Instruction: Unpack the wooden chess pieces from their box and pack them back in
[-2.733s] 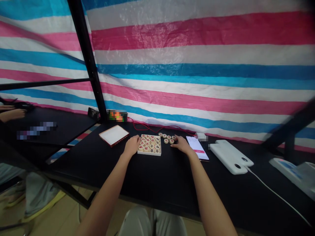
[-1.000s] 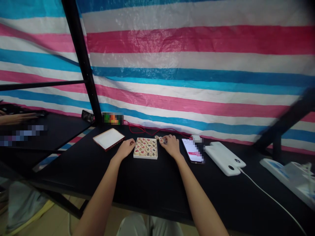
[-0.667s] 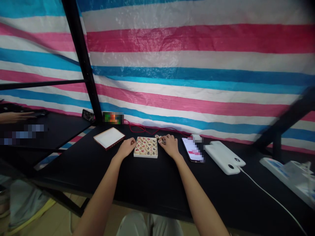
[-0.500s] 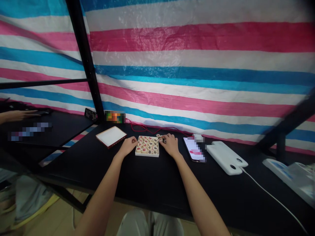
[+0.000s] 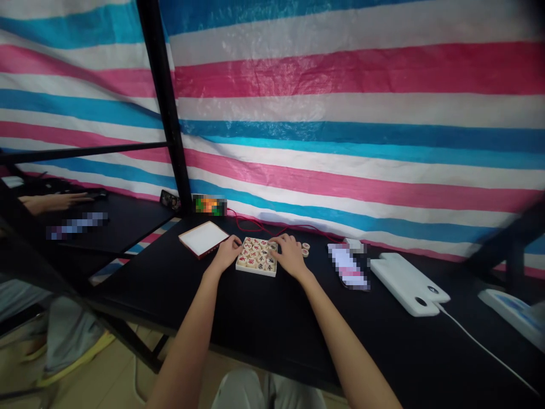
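An open white box (image 5: pixel 256 271) holds rows of round wooden pieces marked with red and black characters. My left hand (image 5: pixel 230 250) rests at the box's left edge, its fingers curled together; whether anything is between them is hidden. Over the box's upper right corner, my right hand (image 5: pixel 290 254) has its fingertips down on a round piece (image 5: pixel 273 246). A couple of loose round pieces (image 5: pixel 305 250) lie on the black table just right of my right hand. The box lid (image 5: pixel 204 238), white inside with a red-brown rim, lies behind my left hand.
To the right are a phone (image 5: pixel 348 267), a white adapter (image 5: pixel 354 245) and a white device (image 5: pixel 409 284) with a cable. A red cable (image 5: pixel 251 220) runs along the back. Another person's hand (image 5: pixel 63 201) is at the far left, beyond a black post (image 5: pixel 170 113).
My right hand has moved left from the loose pieces to the box's upper right corner, uncovering those pieces. My left hand stays by the box. The view has shifted slightly.
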`<action>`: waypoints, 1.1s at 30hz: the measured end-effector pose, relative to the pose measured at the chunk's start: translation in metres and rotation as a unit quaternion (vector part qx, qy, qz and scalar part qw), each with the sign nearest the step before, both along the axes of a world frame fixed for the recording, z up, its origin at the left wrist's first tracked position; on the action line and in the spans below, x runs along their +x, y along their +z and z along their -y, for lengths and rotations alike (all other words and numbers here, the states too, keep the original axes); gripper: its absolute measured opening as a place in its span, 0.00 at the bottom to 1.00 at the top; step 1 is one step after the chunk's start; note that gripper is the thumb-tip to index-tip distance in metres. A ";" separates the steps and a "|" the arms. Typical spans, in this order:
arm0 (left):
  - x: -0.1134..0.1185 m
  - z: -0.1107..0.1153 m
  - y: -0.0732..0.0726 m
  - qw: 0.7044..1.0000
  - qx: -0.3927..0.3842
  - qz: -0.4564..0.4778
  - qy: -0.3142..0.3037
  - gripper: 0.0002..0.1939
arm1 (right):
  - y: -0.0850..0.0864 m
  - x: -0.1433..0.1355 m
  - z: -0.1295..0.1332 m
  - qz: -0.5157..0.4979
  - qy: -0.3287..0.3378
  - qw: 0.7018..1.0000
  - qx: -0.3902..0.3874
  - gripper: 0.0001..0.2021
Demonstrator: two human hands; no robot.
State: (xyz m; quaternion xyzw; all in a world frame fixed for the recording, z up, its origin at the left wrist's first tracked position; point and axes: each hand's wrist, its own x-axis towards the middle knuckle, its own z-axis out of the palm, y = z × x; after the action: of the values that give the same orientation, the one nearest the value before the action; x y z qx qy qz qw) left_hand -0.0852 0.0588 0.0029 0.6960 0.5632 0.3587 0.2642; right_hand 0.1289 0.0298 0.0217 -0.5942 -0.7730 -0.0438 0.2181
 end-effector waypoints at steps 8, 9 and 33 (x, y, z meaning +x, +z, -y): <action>-0.001 -0.012 -0.012 0.998 -0.010 0.026 0.051 0.07 | 0.001 -0.028 -0.011 0.055 0.044 0.997 0.011 0.11; -0.001 -0.013 -0.013 0.998 -0.009 0.027 0.055 0.07 | 0.002 -0.029 -0.013 0.063 0.043 0.997 0.015 0.11; 0.000 -0.005 -0.003 0.995 -0.005 -0.035 0.092 0.09 | 0.002 0.006 -0.020 -0.022 -0.112 0.990 0.083 0.11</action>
State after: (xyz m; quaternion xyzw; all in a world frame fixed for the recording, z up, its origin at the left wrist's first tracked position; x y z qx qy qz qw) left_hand -0.0857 0.0636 -0.0002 0.6517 0.6357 0.3542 0.2139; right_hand 0.1346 0.0501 0.0236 -0.6578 -0.6901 -0.1187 0.2775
